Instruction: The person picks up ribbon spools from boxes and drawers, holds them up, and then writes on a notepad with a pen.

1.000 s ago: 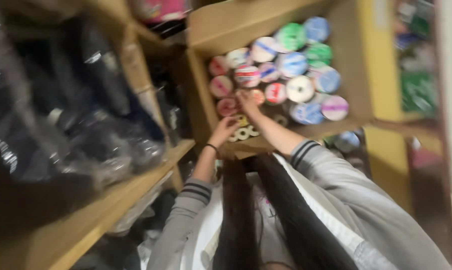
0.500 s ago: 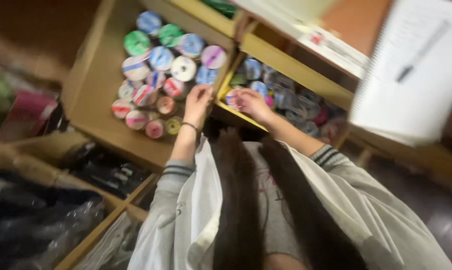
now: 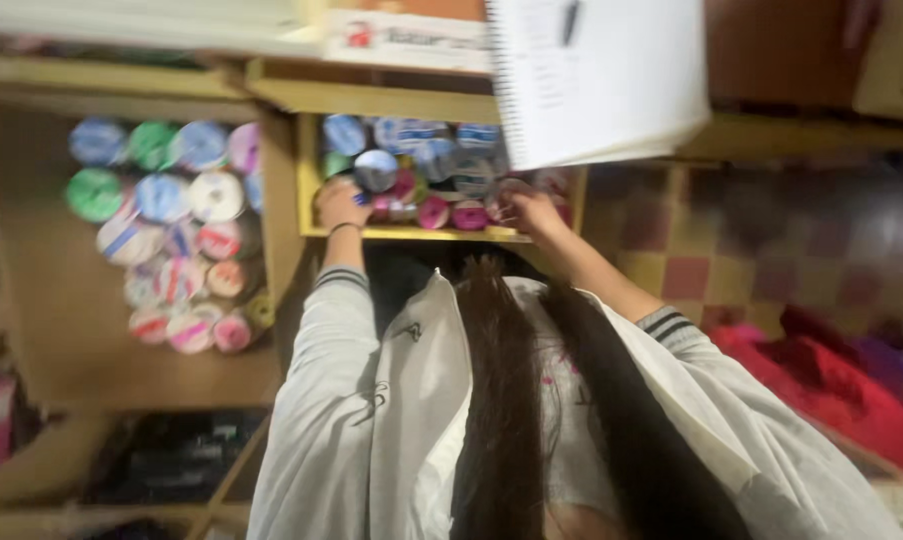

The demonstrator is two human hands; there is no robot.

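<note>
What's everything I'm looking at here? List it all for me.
Cardboard box: one, brown, left.
Ribbon spools: many, green, blue, pink, white, in that box.
Yellow tray: one, centre.
Tape rolls: many, blue and pink, in the tray.
Spiral notebook: one, white, above the tray.
Red cloth: one heap, lower right.
Tiled floor: reddish, right.
Left hand: on the tray's left rolls.
Right hand: on its right rolls.
</note>
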